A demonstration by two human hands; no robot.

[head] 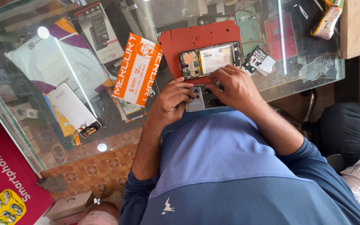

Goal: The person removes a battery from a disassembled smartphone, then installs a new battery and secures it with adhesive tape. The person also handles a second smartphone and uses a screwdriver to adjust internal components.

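An opened phone (207, 58), its battery and circuit board exposed, lies on a red mat (196, 39) on the glass counter. Just in front of it, at the counter's near edge, sits a grey phone back cover (196, 102) with camera holes. My left hand (169, 102) grips the cover's left end, thumb on top. My right hand (235, 85) rests curled over the cover's right part, fingertips pressing near the open phone's lower edge. What lies under the right palm is hidden.
An orange packet (137, 68) lies left of the mat. A white phone display part (73, 109) lies further left. A small keypad board (258, 58) sits right of the phone. Boxes show under the glass counter (313, 71). Another person's leg (346, 129) is at right.
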